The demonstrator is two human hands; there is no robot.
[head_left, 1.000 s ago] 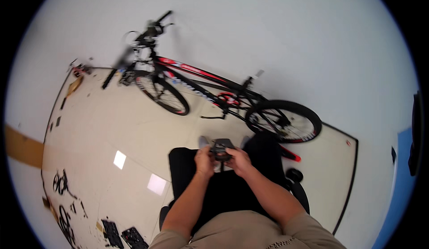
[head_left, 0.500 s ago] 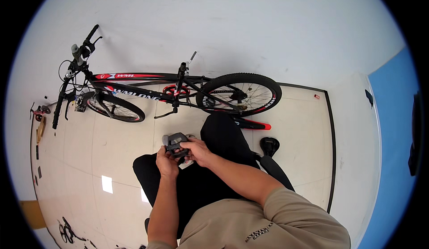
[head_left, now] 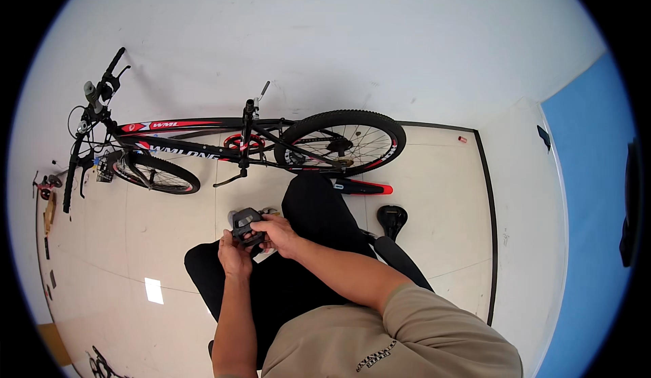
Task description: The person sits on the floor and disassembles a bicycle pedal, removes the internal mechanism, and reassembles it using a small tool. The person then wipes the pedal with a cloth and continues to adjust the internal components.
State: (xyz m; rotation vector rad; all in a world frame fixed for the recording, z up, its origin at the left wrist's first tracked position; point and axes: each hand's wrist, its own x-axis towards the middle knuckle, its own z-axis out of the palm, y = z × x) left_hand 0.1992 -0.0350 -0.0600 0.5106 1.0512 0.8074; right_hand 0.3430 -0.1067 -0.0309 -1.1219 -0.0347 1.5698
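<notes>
And there was the pedal (head_left: pixel 242 231), between the knees (head_left: pixel 203 264), the left hand (head_left: pixel 234 259) with fingers curled on its near edge, the right hand (head_left: pixel 279 235) closed around its side, presumably steadying it

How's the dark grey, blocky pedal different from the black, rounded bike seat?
The dark grey, blocky pedal is in the left hand and right hand; the black, rounded bike seat sits on the floor. The pedal has angular edges; the seat narrows toward one end. Both look dark.
</notes>
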